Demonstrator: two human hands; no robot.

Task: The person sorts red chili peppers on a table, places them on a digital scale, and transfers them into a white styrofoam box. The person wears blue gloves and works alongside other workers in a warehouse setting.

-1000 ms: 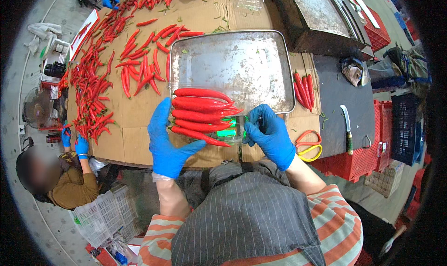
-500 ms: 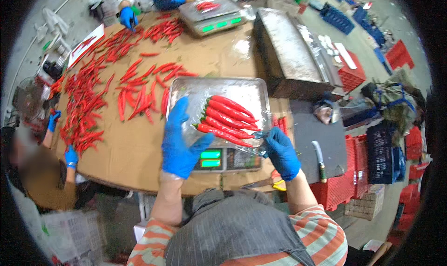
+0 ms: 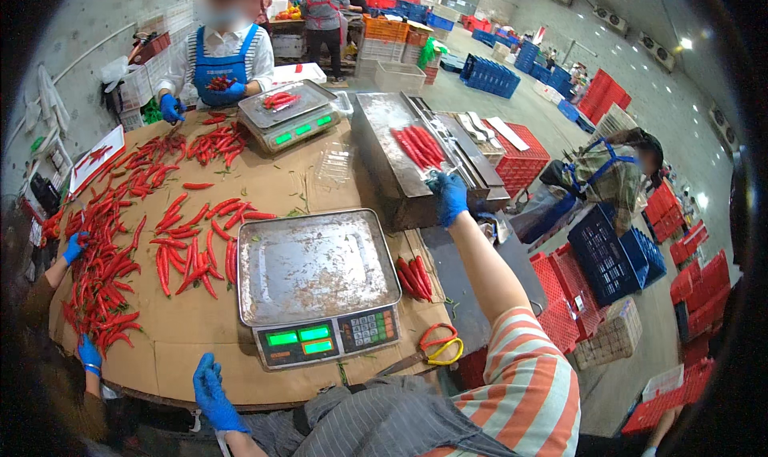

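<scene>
My left hand, in a blue glove, is open at the near table edge, holding nothing. My gloved right hand reaches forward, gripping one end of a clear pack of red chilies at the steel box-like machine. In front of me is a digital scale with a bare steel pan and lit green displays. Loose chilies cover the table's left, a small bundle lies right of the scale, and scissors with red and yellow handles lie near its lower right.
A second scale holds chilies, near a co-worker in a blue apron. Another worker's gloved hands are at the left edge. A bent-over person is at the right among red and blue crates. More people stand behind.
The chili pack has moved from above the near scale forward and right onto the machine, in my right hand. My left hand has let go and dropped back. The view has tilted up.
</scene>
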